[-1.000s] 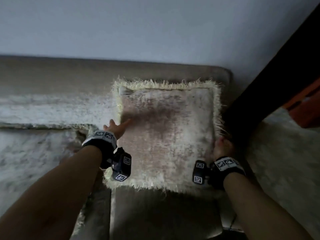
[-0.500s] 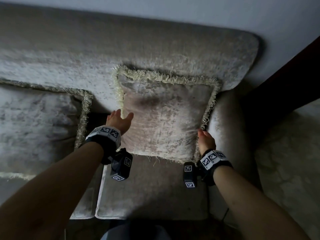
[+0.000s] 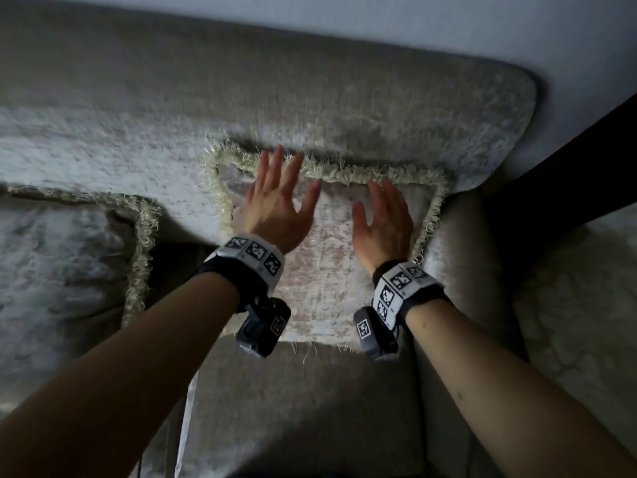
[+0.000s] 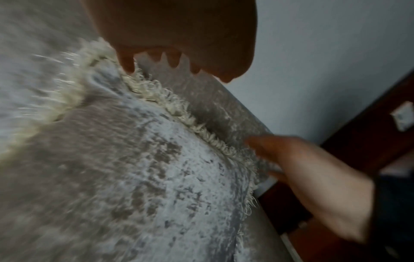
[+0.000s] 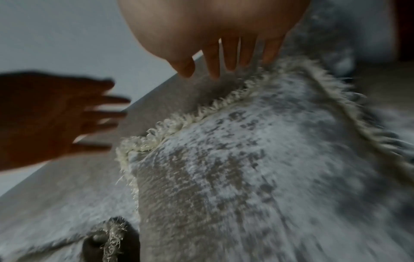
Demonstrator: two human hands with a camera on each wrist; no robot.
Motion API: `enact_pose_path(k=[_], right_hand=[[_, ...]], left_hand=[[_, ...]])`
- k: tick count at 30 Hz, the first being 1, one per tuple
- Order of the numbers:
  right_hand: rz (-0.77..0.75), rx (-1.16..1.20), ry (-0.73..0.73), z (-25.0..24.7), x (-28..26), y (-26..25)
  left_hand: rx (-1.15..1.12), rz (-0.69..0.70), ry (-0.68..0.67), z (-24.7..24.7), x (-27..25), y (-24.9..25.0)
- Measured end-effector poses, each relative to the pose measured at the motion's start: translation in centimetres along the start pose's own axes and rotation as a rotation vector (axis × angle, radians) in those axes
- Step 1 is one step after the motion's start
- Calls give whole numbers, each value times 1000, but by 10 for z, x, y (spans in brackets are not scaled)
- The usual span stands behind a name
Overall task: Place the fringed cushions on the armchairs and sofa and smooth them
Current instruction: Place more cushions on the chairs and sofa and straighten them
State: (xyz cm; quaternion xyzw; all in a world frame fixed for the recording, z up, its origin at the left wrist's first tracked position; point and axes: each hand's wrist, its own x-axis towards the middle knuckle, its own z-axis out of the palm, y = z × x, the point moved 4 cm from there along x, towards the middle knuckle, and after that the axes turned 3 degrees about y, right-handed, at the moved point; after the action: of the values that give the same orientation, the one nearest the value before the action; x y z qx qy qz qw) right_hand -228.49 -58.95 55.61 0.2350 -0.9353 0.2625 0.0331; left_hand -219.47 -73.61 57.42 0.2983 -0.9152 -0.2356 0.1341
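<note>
A pale grey-beige cushion with a cream fringe leans against the backrest at the right end of the sofa. My left hand lies flat with spread fingers near the cushion's upper left, its fingertips at the top fringe. My right hand is flat and open over the upper right part. The left wrist view shows the cushion, my left hand at the fringe and the right hand. In the right wrist view the cushion sits under my straight right hand; the left hand is blurred.
A second fringed cushion leans on the sofa back to the left. The sofa's padded right arm borders the cushion. Dark wooden furniture stands at the right, with pale carpet below it.
Both hands have left the cushion's lower side edges and moved up onto its upper face, fingers now spread flat. The cushion has gone from held upright to leaning on the backrest.
</note>
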Motion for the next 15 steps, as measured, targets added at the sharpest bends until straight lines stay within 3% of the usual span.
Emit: enact_pose_path(k=[3, 5, 6, 8, 10, 11, 12, 13, 15], right_hand=[[-161, -75, 92, 42, 11, -12], [-240, -220, 24, 88, -1, 10], [-235, -316, 1, 114, -4, 35], [-74, -426, 110, 130, 1, 92], [269, -359, 249, 114, 6, 134], [421, -292, 293, 104, 6, 142], [478, -242, 328, 97, 3, 140], [399, -205, 369, 93, -5, 122], [71, -141, 309, 101, -29, 69]], left_hand=[[122, 256, 148, 38, 16, -6], [282, 282, 114, 80, 16, -37], [325, 185, 98, 100, 16, -67], [309, -160, 137, 110, 13, -129], [138, -531, 191, 98, 6, -179], [76, -619, 207, 91, 0, -190], [48, -584, 234, 87, -5, -189], [36, -446, 288, 84, -9, -175], [-4, -118, 359, 91, -26, -126]])
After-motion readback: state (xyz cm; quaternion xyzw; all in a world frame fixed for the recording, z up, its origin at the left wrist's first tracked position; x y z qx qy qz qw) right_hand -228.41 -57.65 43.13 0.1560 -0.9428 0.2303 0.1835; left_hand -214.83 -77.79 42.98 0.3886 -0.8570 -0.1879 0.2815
